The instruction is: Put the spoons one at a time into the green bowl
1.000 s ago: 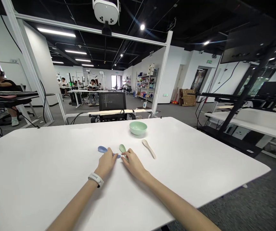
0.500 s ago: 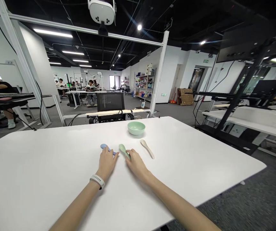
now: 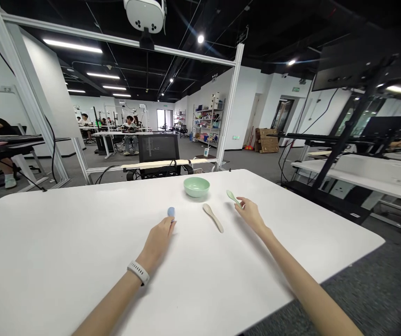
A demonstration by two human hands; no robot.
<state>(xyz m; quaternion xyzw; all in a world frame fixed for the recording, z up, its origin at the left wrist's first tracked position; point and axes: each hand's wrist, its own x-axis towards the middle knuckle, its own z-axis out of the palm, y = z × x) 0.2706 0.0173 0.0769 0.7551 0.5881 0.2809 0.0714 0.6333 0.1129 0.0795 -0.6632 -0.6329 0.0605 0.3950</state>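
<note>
Right fingers (image 3: 245, 202) | green spoon (image 3: 233, 197) | carried right past beige spoon (image 3: 214, 218)

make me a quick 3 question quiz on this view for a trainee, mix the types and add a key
1. Which spoon does the person's right hand hold?

2. True or false: the green bowl stands on the white table, farther from the person than the beige spoon.

3. Which thing is at the fingertips of the left hand?
a) the green bowl
b) the blue spoon
c) the beige spoon

Key:
1. The green spoon
2. True
3. b
</note>
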